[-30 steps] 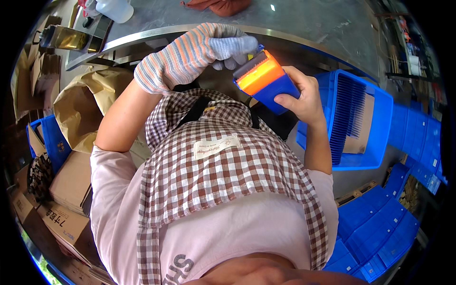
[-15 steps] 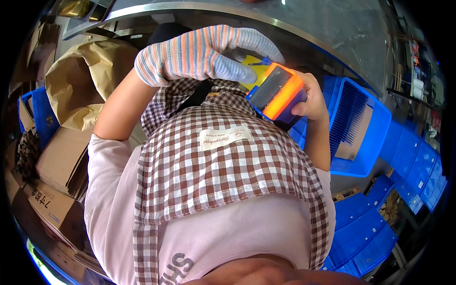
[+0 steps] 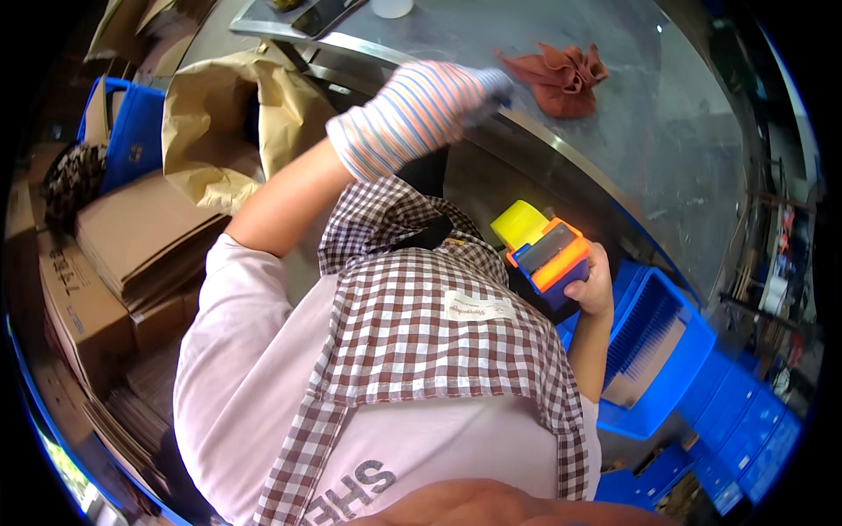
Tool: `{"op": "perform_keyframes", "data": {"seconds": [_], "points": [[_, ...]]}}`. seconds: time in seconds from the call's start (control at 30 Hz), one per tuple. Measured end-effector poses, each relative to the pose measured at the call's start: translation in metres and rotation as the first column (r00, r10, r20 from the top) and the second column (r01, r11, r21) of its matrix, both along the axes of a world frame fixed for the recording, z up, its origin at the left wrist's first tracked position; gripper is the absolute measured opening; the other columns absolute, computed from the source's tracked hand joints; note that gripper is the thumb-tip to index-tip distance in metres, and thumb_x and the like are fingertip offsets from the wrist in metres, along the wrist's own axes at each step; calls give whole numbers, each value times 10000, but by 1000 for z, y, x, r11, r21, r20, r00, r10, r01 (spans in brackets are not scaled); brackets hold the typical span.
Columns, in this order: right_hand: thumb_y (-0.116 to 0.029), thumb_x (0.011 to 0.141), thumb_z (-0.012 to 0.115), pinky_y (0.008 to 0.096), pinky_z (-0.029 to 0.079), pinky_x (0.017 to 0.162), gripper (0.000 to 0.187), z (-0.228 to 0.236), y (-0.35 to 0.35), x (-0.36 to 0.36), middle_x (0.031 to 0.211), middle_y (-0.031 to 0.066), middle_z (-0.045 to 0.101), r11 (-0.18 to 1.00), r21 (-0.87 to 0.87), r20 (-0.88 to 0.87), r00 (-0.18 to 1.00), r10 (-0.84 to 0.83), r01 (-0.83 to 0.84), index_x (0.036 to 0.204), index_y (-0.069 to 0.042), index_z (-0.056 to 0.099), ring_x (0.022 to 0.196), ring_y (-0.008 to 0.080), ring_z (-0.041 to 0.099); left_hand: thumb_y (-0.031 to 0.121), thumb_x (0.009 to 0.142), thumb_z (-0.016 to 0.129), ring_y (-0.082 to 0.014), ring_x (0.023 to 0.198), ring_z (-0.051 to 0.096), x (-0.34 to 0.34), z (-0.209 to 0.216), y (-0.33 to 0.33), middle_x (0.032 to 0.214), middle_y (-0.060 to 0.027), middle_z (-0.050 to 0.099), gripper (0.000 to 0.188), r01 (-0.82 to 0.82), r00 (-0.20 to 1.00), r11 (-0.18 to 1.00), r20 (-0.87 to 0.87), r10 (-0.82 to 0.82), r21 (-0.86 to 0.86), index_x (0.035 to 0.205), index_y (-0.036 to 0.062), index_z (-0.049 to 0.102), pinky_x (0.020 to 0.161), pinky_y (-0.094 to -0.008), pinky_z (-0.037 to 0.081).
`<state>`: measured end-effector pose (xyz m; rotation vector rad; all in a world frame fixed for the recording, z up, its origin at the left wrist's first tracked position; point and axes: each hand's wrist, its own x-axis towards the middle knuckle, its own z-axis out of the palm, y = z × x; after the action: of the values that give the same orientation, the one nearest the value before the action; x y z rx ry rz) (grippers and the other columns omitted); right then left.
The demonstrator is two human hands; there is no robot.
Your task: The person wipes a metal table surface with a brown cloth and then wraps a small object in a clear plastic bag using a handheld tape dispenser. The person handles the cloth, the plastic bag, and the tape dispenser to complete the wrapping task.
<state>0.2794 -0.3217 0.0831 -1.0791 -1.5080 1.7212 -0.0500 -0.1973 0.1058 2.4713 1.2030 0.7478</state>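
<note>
My bare right hand (image 3: 595, 282) grips an orange and blue tape dispenser (image 3: 554, 254) by its near right side, in front of my checked apron. A yellow tape roll (image 3: 520, 223) stands out from the dispenser's far left side. My left hand (image 3: 419, 112), in a striped knitted glove, is over the metal table's near edge, apart from the dispenser. Its fingers are drawn together and blurred; a small dark blue bit shows at the tips, too unclear to name.
On the metal table (image 3: 649, 149) lie a crumpled red-brown cloth (image 3: 566, 79) and a phone (image 3: 324, 16). A large brown paper bag (image 3: 206, 114) and stacked cardboard (image 3: 145, 232) stand at left. A blue crate (image 3: 675, 377) is at right, beside more blue bins (image 3: 737, 421).
My left hand has moved off the dispenser, up to the table edge. My right hand keeps hold of the dispenser. The view has shifted, bringing the red-brown cloth into sight.
</note>
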Motion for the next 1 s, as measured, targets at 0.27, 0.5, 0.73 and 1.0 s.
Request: {"op": "perform_keyframes", "data": {"seconds": [0.27, 0.5, 0.73, 1.0], "points": [[-566, 704, 885, 300, 527, 885, 857, -21, -13, 12, 1068, 84, 721, 972, -57, -53, 971, -233, 230, 1214, 74, 632, 958, 166, 686, 96, 881, 690, -362, 941, 702, -238, -20, -35, 1011, -155, 742, 243, -692, 689, 717, -221, 691, 83, 1123, 97, 710, 844, -409, 553], [-352, 747, 858, 268, 484, 823, 613, 6, 27, -7, 944, 72, 683, 973, 230, 184, 980, -71, 27, 1188, 17, 646, 862, 136, 622, 184, 901, 722, -220, 1198, 599, -201, -61, -37, 1286, -118, 633, 525, -275, 899, 873, 214, 383, -403, 1364, -6, 564, 1035, -344, 472], [-360, 747, 855, 298, 536, 794, 577, 23, 16, -8, 914, 107, 719, 945, 323, 297, 942, -154, 52, 1147, 11, 671, 825, 188, 702, 662, 1012, 406, -147, 961, 635, 26, -7, -45, 1091, -66, 695, 752, 482, 757, 612, 650, 69, -627, 1282, 0, 642, 872, -290, 502], [-400, 773, 846, 316, 559, 798, 573, 21, 5, -17, 935, 146, 744, 926, 374, 427, 875, -229, 60, 1139, 11, 686, 841, 242, 738, 289, 969, 693, -52, 735, 556, 58, -20, -42, 867, 3, 683, 286, 493, 698, 457, 650, 300, -740, 1040, 13, 716, 682, -213, 446]]}}
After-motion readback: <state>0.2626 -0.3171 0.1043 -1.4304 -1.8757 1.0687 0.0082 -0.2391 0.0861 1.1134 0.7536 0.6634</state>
